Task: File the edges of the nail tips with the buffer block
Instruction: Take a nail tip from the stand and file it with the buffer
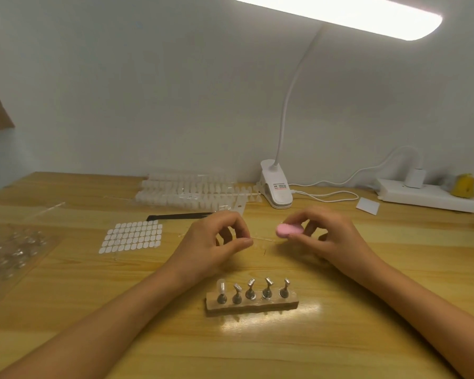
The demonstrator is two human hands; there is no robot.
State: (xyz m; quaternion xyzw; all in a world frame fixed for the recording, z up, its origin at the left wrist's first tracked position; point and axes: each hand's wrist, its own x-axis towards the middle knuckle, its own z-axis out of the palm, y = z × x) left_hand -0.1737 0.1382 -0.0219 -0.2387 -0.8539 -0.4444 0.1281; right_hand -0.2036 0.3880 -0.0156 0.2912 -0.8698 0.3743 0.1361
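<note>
Both hands sit at mid-table (340, 337), with bare wood to the right of the right hand (326, 236) and between the hands and the peg stand (252, 303). The sticker sheet (132, 237) lies left of the left hand (216, 242), and the nail tip racks (186, 190) lie along the wall. The right hand pinches the pink buffer block (288, 230) between thumb and fingertips; the left hand's fingers are curled, thumb and forefinger nearly closed, and whether they hold a tip cannot be told.
</note>
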